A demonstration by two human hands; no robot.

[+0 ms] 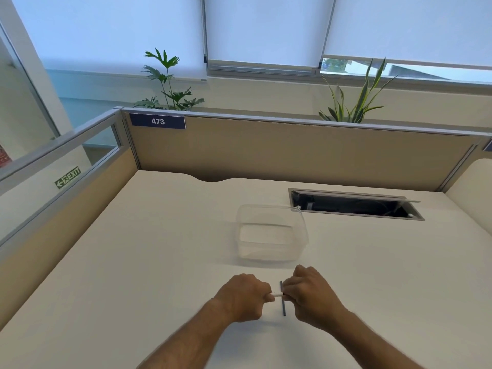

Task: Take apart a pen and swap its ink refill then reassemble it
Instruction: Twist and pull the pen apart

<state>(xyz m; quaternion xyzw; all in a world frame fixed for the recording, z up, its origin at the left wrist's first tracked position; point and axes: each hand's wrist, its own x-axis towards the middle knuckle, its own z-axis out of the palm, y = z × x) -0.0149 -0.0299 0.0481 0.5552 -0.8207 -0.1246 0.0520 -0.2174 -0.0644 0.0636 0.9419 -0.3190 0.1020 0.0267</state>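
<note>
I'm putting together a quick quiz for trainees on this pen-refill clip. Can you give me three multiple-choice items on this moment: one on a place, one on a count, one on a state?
1. Where is the clear plastic container?
A. Beyond the hands on the desk
B. In the left hand
C. On the partition

2. How many potted plants show behind the partition?
A. One
B. Two
C. Four

3. What state is the white pen piece in?
A. Lying in the container
B. Held between both hands
C. Lying alone on the desk

Answers:
1 A, it stands farther out than the hands.
2 B, a leafy plant and a spiky plant.
3 B, the left hand and right hand pinch its ends.
</note>
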